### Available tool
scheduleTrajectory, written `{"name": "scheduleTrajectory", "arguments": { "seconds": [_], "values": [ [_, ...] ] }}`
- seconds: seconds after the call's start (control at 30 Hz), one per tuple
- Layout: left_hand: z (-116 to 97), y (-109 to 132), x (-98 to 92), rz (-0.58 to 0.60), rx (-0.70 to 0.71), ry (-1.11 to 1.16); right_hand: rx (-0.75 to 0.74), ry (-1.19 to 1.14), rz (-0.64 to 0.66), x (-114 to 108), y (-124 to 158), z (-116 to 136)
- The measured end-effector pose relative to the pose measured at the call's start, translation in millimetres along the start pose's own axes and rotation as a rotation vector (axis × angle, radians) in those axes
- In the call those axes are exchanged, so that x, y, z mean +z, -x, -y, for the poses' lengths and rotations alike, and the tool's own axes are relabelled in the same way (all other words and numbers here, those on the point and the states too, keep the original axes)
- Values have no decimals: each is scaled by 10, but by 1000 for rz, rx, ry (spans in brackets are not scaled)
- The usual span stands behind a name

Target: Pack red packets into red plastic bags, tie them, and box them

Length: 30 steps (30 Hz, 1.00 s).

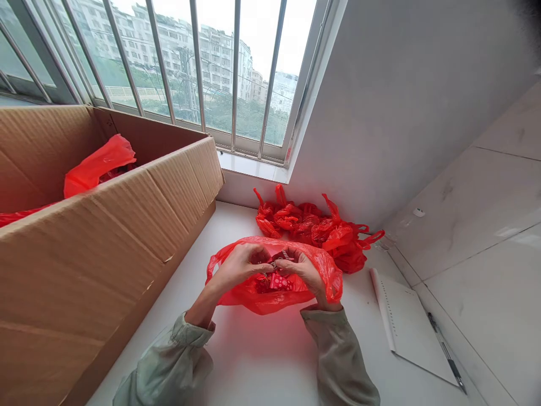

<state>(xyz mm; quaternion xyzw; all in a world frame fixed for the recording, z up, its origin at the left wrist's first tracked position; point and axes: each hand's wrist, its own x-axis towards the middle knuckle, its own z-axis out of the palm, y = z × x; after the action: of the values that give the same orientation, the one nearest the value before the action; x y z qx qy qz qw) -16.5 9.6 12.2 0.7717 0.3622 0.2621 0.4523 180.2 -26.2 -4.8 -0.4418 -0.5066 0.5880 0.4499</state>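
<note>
On the white countertop (257, 361), near its middle and a little toward the window side, lies an open thin red plastic bag (270, 296) with its mouth facing upward; its long axis runs from left to right, parallel to the near edge. Both hands are inside the mouth. The left hand (236, 265) has its fingers curled and pinches a thin silver metal chain (279, 259), and the right hand (302, 268) has its fingers bent too and holds the other end of the same chain, so the chain goes across between them. Under the chain small red items with white dots (276, 281) rest in the bag. Toward the back corner of the countertop lies a heap of crumpled red plastic bags (316, 225). A large brown cardboard box (127, 225) stands along the left edge, and a white notebook (408, 327) with a dark pen (446, 352) lies at the right edge.
</note>
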Motion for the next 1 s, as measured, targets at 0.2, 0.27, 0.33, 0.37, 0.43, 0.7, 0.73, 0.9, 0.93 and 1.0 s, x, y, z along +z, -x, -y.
{"name": "scheduleTrajectory", "arguments": {
  "seconds": [0.2, 0.27, 0.33, 0.37, 0.43, 0.7, 0.73, 0.9, 0.93, 1.0],
  "values": [
    [-34, 2, -14, -34, -48, -157, -59, 188, 82, 40, 35, 77],
    [-28, -1, -17, -28, -60, -129, -74, 145, 69, 52, 8, 49],
    [-13, -9, -23, -19, -78, -29, -73, 96, 41, 48, -22, 8],
    [-3, -15, -27, -18, -82, 27, -71, 78, 28, 41, -34, -12],
    [18, -29, -35, -7, -77, 115, -73, 50, 3, 20, -46, -45],
    [35, -46, -18, -112, -129, 142, -60, 94, -109, 17, 3, -16],
    [37, -46, -15, -115, -120, 109, -44, 108, -90, 31, 10, 2],
    [63, -60, -6, -106, -99, 95, -29, 37, -50, 81, -1, 32],
    [67, -62, -8, -107, -98, 126, -36, 23, -61, 84, -10, 21],
    [71, -63, -16, -115, -103, 189, -43, 10, -68, 86, -23, -3]
  ]
}}
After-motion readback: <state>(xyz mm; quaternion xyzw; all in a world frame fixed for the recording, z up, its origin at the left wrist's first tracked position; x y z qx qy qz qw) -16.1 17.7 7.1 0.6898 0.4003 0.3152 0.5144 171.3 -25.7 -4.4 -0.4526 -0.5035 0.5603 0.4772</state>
